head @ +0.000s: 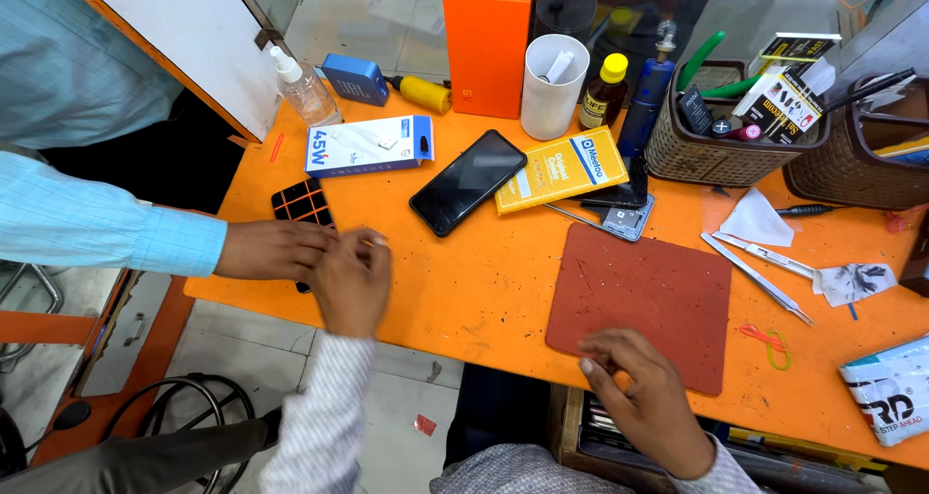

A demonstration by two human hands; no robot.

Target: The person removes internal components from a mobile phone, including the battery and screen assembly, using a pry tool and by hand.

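Note:
My left hand (353, 281) reaches to the table's left edge with its back to the camera and its fingers curled. There it meets another person's hand (276, 250), which comes from the left in a light blue sleeve. Whatever is between the two hands is hidden. Just behind them lies a black phone case with an orange grid (300, 204). My right hand (641, 397) rests at the front edge of a red-brown work mat (644, 291), fingers loosely bent and holding nothing.
On the orange table (484, 291) lie a black phone (468, 181), a yellow packet (561, 168), a white-and-blue box (369, 146), an opened phone (624, 209) and tweezers (760, 279). At the back stand an orange box (487, 51), a white cup (554, 86), bottles and wicker baskets (721, 150).

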